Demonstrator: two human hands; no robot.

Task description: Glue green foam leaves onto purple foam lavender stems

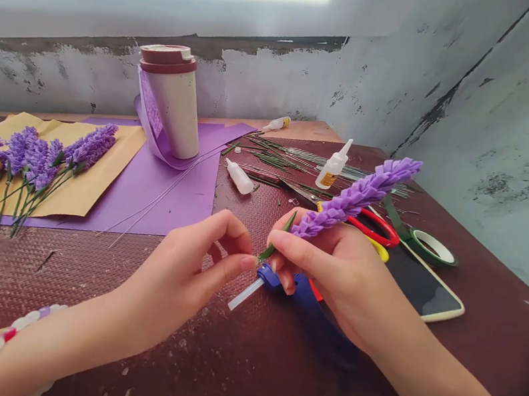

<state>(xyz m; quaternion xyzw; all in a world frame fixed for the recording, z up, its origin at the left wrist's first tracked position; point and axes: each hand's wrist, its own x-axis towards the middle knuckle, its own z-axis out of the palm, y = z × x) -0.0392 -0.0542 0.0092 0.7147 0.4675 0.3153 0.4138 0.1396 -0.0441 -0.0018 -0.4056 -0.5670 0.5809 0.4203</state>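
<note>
My right hand (341,271) is closed round the base of an artificial lavender flower (353,199), its purple folded petals pointing up and to the right. Thumb and fingers of that hand also press a narrow green leaf (283,236) close to the stem. My left hand (198,261) pinches the lower green end of the same stem; the fingertips hide most of it. Just beneath both hands lies a blue glue gun (270,276) with a clear glue stick (245,295) jutting out of its back. My right hand covers much of the gun.
Finished lavender stems (37,160) lie on brown paper (118,160) at left. Behind stand a lidded cup (174,102) and a glue bottle (333,165). Red-handled scissors (378,227), green tape (433,246), a dark-screened tablet (425,286) and wires (275,159) occupy the right and back.
</note>
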